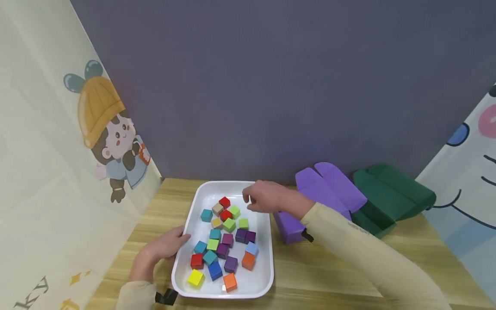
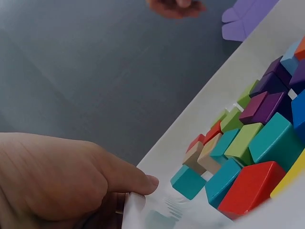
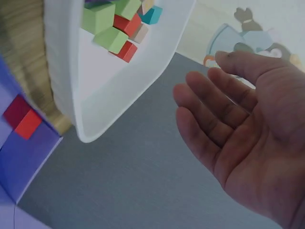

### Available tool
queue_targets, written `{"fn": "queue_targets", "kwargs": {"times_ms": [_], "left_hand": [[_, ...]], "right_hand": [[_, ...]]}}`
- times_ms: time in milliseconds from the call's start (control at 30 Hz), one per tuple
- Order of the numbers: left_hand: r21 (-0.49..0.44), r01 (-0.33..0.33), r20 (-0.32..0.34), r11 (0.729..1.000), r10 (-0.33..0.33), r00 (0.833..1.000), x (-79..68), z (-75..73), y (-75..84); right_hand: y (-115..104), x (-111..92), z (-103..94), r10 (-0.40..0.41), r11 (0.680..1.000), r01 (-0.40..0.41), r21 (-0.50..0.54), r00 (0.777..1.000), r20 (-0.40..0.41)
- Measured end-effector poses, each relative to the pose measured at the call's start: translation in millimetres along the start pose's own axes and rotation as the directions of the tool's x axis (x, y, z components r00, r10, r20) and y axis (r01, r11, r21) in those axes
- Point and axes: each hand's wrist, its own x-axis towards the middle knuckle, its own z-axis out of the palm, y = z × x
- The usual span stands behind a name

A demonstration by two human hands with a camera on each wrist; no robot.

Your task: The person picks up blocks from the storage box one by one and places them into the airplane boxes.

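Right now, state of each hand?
Left hand: holding the white tray by its edge.
Right hand: open, holding nothing.

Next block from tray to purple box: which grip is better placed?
Right, likely: the right grip is empty, over the far right corner of the tray, near the purple box. The left grip holds the tray's left rim, farther from that box.

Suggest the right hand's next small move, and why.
Probably lower the empty right hand to the rearmost small red cube in the rectangular white tray: that cube is close by, and a red block lies inside the open purple box. The left hand gripping the tray's rim should keep it steady.
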Motion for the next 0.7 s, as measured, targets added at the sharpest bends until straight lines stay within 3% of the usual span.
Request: {"fn": "queue_targets", "kwargs": {"times_ms": [200,367,500,700], "left_hand": [[0.05,0.023,-0.051,0.999,-0.021,0.998,-1.4,-1.2,6.3],[0.031,0.024,-0.033,0.999,-0.023,0.999,-1.0,0.8,4.5],[0.012,0.032,-0.033,0.999,-0.031,0.999,-0.5,2.4,1.8],[-0.009,0.027,-0.039,1.0,-0.027,0.999,0.1,2.5,1.9]], "right_hand": [[5,44,6.7,0.063,0.994,-0.066,0.082,0.998,0.031],[7,72,19.7,0.098,0.978,-0.113,0.177,0.991,0.088],[6,95,31.3,0.109,0.957,-0.128,0.261,0.99,0.089],[4,123,51.7,0.149,0.943,-0.168,0.288,0.985,0.086]]}}
